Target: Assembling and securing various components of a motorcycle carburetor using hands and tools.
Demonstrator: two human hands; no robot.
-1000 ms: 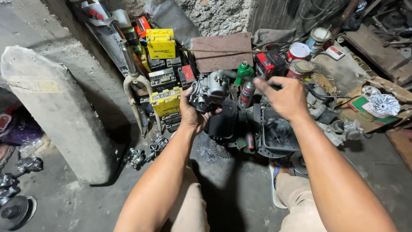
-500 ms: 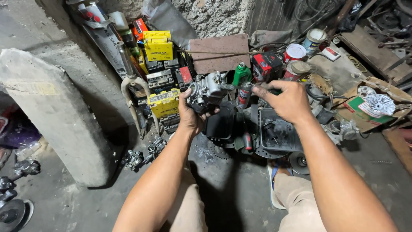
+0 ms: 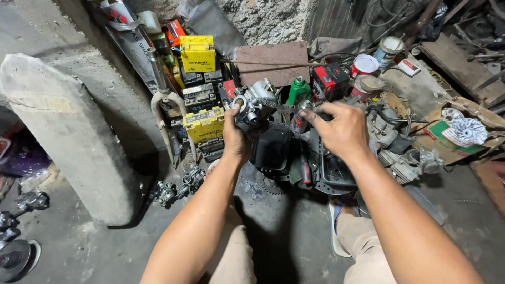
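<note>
Left hand (image 3: 235,138): fingers wrapped around the silver carburetor (image 3: 256,100), held up centre, far from the body.
Right hand (image 3: 342,129): fingertips pressed together, seemingly pinching a thin tool (image 3: 286,108) pointing left at it.
Behind: yellow batteries (image 3: 198,52), green bottle (image 3: 298,89).

Left hand (image 3: 235,138): the grey metal carburettor (image 3: 255,100) is now held slightly higher and further left than a second ago.
Right hand (image 3: 342,129): it is now brought lower and flatter, fingers pointed left toward the carburettor.
Gap between hands: it is narrowed a little.
View: it is shifted slightly downward.
</note>
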